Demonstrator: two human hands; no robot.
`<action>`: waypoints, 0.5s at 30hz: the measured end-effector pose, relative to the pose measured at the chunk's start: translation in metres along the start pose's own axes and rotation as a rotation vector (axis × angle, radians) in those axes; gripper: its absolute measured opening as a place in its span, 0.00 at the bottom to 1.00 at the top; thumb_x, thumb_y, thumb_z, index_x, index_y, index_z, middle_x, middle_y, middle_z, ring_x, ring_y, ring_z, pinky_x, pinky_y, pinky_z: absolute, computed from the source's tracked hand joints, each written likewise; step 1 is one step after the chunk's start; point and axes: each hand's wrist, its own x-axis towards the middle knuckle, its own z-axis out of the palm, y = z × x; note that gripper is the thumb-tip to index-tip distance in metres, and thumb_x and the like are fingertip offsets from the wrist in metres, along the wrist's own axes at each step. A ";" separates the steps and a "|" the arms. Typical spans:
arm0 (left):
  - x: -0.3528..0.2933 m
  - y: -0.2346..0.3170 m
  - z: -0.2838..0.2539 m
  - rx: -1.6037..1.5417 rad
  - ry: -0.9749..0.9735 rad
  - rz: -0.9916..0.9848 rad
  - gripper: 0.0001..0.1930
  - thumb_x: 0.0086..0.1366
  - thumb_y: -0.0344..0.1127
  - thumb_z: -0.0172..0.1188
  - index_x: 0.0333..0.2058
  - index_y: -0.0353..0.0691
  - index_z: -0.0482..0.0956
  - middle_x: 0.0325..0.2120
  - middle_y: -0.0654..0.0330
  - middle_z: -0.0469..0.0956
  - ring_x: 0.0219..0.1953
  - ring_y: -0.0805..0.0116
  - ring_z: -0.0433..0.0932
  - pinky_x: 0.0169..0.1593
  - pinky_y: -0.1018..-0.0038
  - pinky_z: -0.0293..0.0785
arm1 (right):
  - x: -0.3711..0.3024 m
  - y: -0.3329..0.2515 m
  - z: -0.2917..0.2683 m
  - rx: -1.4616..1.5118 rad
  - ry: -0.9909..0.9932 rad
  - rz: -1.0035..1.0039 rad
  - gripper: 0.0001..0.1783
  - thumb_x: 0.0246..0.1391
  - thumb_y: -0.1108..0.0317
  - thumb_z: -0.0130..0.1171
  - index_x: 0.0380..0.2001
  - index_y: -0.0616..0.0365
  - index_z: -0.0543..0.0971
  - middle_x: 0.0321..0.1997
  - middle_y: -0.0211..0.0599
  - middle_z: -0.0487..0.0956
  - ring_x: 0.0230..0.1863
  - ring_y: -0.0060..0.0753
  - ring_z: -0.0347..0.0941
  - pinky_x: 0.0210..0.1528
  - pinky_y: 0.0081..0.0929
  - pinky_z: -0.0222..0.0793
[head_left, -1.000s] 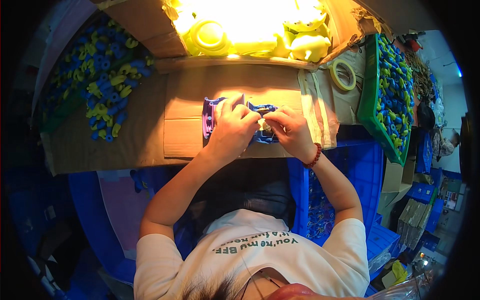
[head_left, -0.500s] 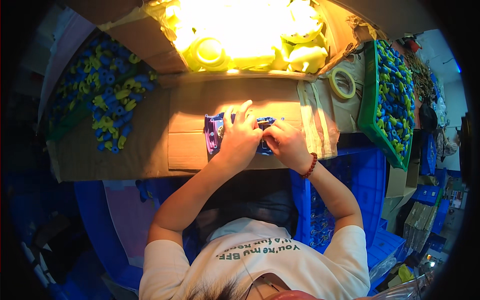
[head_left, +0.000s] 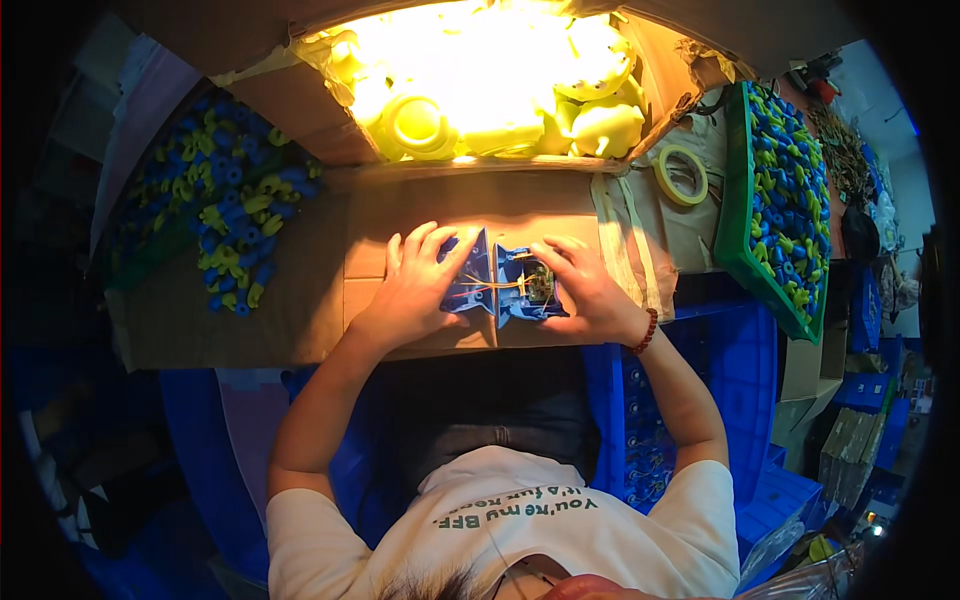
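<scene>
On the brown cardboard-covered desk [head_left: 300, 300] lie two blue plastic shell halves [head_left: 495, 283], set side by side with their open insides up and joined by thin yellowish wires; the left hand [head_left: 415, 285] rests on the left half, fingers spread and pressing down on its outer edge, thumb toward the seam between the halves; the right hand [head_left: 585, 290] holds the right half, fingers curled over its far edge and thumb beside a small circuit part [head_left: 540, 285] seated inside it; both hands are closed on the piece rather than spread wide; a red bead bracelet [head_left: 645, 330] sits on the right wrist.

Beyond the desk, a large cardboard box [head_left: 300, 110] stands open and brightly lit, filled with yellow plastic moulded parts [head_left: 480, 90]; to the left of the desk a heap of small blue and yellow plastic pieces [head_left: 225, 220] lies in a dark bin; to the right, a roll of pale adhesive tape [head_left: 682, 175] lies on cardboard just beside a green plastic tray [head_left: 735, 240] full of blue and yellow-green small parts [head_left: 790, 190]; pale cloth strips [head_left: 625, 245] hang over the desk's right edge; blue plastic crates [head_left: 740, 370] stand below and to the right of the desk, near the person's right arm; the person wears a white printed shirt [head_left: 500, 520].
</scene>
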 end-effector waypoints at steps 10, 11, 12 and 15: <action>0.017 0.012 -0.002 0.051 -0.070 0.119 0.64 0.35 0.50 0.83 0.72 0.49 0.56 0.69 0.53 0.57 0.73 0.44 0.47 0.70 0.37 0.45 | -0.027 -0.007 -0.016 -0.084 0.087 -0.026 0.39 0.44 0.63 0.76 0.61 0.51 0.73 0.59 0.49 0.71 0.60 0.51 0.67 0.62 0.43 0.64; 0.019 0.019 -0.003 0.059 -0.050 0.132 0.65 0.35 0.51 0.83 0.72 0.48 0.56 0.69 0.53 0.57 0.74 0.44 0.46 0.70 0.36 0.44 | -0.029 -0.009 -0.019 -0.082 0.121 -0.047 0.32 0.46 0.64 0.74 0.56 0.52 0.77 0.57 0.46 0.74 0.57 0.48 0.70 0.59 0.41 0.66; 0.020 0.028 -0.004 0.064 -0.032 0.146 0.65 0.35 0.53 0.82 0.72 0.46 0.56 0.70 0.53 0.56 0.74 0.44 0.46 0.70 0.34 0.42 | -0.033 -0.007 -0.022 -0.038 0.086 -0.057 0.25 0.49 0.66 0.72 0.52 0.53 0.80 0.52 0.43 0.76 0.54 0.45 0.72 0.55 0.39 0.69; 0.029 0.057 0.000 0.078 -0.022 0.174 0.64 0.36 0.59 0.80 0.70 0.39 0.58 0.69 0.53 0.58 0.74 0.45 0.46 0.70 0.31 0.38 | -0.024 -0.005 -0.021 -0.118 -0.003 -0.105 0.11 0.48 0.74 0.66 0.37 0.52 0.84 0.33 0.33 0.78 0.40 0.39 0.75 0.41 0.35 0.71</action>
